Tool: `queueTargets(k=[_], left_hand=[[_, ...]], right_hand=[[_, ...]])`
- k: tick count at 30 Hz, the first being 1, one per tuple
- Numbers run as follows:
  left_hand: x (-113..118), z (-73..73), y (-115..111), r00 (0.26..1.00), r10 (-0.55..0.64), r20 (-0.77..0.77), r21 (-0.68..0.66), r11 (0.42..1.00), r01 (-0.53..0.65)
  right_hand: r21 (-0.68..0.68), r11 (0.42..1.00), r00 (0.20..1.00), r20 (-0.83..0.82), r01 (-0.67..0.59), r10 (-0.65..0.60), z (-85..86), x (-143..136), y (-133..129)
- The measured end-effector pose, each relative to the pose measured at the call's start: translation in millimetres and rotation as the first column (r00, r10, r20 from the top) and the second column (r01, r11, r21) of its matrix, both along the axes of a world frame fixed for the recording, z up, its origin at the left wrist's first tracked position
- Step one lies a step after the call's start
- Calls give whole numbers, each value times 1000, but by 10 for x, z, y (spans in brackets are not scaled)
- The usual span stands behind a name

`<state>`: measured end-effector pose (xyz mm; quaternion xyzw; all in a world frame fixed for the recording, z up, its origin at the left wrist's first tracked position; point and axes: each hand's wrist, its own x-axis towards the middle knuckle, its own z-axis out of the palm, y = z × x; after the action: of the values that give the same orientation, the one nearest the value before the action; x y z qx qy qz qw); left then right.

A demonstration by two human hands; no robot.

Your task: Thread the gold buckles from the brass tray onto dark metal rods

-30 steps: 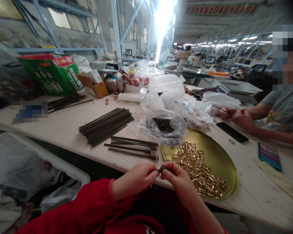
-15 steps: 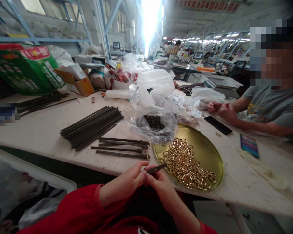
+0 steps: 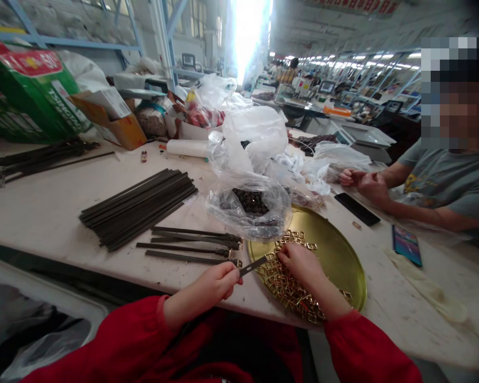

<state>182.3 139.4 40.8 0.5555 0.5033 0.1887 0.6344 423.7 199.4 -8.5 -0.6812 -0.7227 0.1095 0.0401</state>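
Note:
Between the thumb and fingers of my left hand [image 3: 222,281] is a dark leather strap [image 3: 256,264], its slotted end pointing right toward the tray. My right hand [image 3: 301,265] is over the pile of small gold buckles [image 3: 281,284], fingers pinched together. Its fingertips are down among the buckles, and whatever they grip is hidden. The buckles lie on a round gold tray [image 3: 343,247]. Left of the tray, several straps with buckles [image 3: 191,250] lie side by side, ends near my left hand. Farther left is a thick stack of plain dark straps [image 3: 138,207].
An open plastic bag of small dark pieces [image 3: 249,205] stands behind the tray. To the right lie a black phone [image 3: 357,208] and a lit phone [image 3: 406,244], with a co-worker's hands [image 3: 365,183] beyond. A green box [image 3: 27,101] is at back left.
My right hand has let go of the strap and moved right into the buckle pile. My left hand keeps the strap. The view has shifted slightly.

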Motion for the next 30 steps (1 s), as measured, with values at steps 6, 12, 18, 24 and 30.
queueTargets(k=[6, 12, 18, 24, 30], left_hand=[[-19, -113, -70, 1000, 6, 20, 39, 999, -6], [98, -42, -53, 992, 99, -74, 389, 919, -62], [163, 210, -122, 998, 53, -37, 493, 870, -27], [88, 76, -254, 989, 146, -26, 399, 908, -124], [96, 185, -315, 981, 93, 172, 11, 995, -97]], right_hand=[[61, 998, 992, -122, 26, -19, -30, -9, -20], [99, 995, 840, -541, 23, 35, 223, -223, -379], [6, 998, 372, -928, -55, 26, 418, -646, -785], [-301, 952, -230, -924, -58, -306, 313, -808, -907], [-265, 962, -364, -892, -61, -269, 280, -891, -990]])
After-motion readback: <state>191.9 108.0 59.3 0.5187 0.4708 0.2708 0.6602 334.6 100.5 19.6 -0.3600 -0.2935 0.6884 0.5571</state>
